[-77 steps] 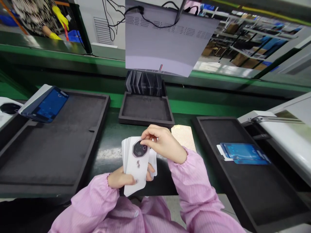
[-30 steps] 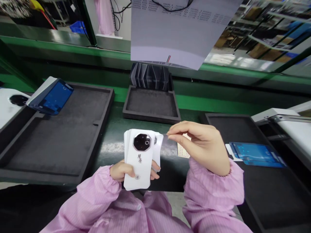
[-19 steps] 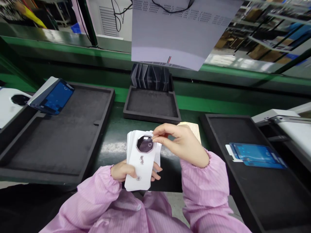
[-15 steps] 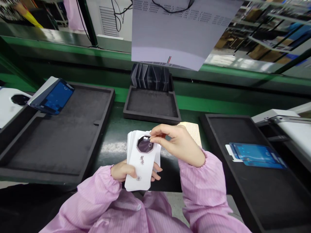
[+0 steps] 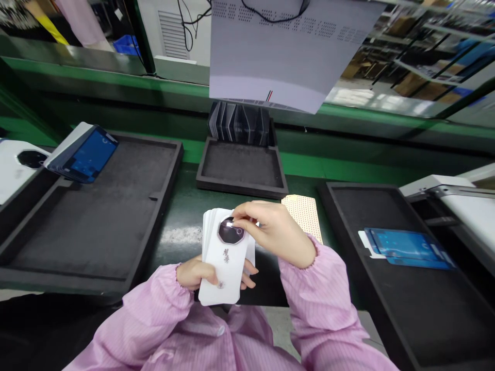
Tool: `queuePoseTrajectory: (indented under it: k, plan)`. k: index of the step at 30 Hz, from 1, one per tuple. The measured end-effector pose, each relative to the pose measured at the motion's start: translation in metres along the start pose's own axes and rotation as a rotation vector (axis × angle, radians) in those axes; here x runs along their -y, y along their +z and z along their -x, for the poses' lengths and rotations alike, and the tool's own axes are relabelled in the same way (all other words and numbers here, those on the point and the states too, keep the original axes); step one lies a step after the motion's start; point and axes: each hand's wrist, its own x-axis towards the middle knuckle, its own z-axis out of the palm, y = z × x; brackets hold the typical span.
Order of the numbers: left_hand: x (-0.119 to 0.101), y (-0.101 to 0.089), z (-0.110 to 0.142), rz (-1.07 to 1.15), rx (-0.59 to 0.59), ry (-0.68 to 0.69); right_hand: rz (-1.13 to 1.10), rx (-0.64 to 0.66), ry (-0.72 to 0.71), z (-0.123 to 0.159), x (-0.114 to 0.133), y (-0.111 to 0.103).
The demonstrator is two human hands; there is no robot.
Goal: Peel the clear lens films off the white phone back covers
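My left hand (image 5: pixel 201 273) is closed around the lower part of a fanned stack of white phone back covers (image 5: pixel 226 281), thumb on top and fingertips showing at the right edge. The top cover has dark lettering and a dark eight-sided camera window (image 5: pixel 227 234). Over this window, thumb and forefinger of my right hand (image 5: pixel 266 224) are pinched together. A small pale patch shows at their tips; whether it is a sticker or a glare I cannot tell. Partly behind my right wrist lies a cream sheet with rows of small reddish dots (image 5: pixel 303 214).
A black foam tray (image 5: pixel 162 206) on the left bears a stack of blue-filmed panels (image 5: pixel 93 154). Dark thin panels (image 5: pixel 240 123) stand in the middle tray (image 5: pixel 242 188). The right tray (image 5: pixel 406 304) holds blue-filmed pieces (image 5: pixel 413 247). A white board (image 5: pixel 270 62) hangs above.
My right hand has shifted slightly left, its fingertips now further over the camera window. My left hand and the stack stay put. In the background, a person in pink has moved left.
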Motion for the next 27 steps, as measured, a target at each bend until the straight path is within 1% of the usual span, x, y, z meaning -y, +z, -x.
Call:
queuePoseTrajectory:
  k: [3, 8, 12, 16, 18, 22, 24, 27]
  plan:
    - [0.0, 0.0, 0.0, 0.001, -0.003, 0.01, 0.046, -0.004, -0.022, 0.0, 0.001, 0.0]
    - [-0.001, 0.001, 0.0, 0.011, -0.011, -0.004, 0.037, -0.007, -0.047, 0.0, 0.001, 0.0]
    - [-0.002, 0.001, 0.0, 0.01, 0.007, 0.0, 0.045, -0.006, -0.055, 0.0, 0.0, 0.001]
    - [-0.002, 0.001, 0.0, 0.011, -0.006, 0.01, 0.104, -0.045, 0.008, -0.001, 0.0, 0.0]
    - [-0.001, 0.002, 0.001, 0.012, -0.01, 0.0, 0.118, -0.038, 0.044, -0.001, 0.0, -0.001]
    - [-0.001, 0.002, 0.001, 0.012, -0.014, -0.013, 0.088, 0.091, 0.111, -0.003, -0.004, 0.0]
    - [-0.001, 0.002, 0.002, 0.003, -0.022, -0.022, 0.047, 0.117, 0.135, -0.005, -0.007, 0.001]
    - [-0.003, 0.003, 0.003, -0.025, -0.036, -0.057, -0.014, 0.048, 0.161, -0.006, -0.015, -0.004]
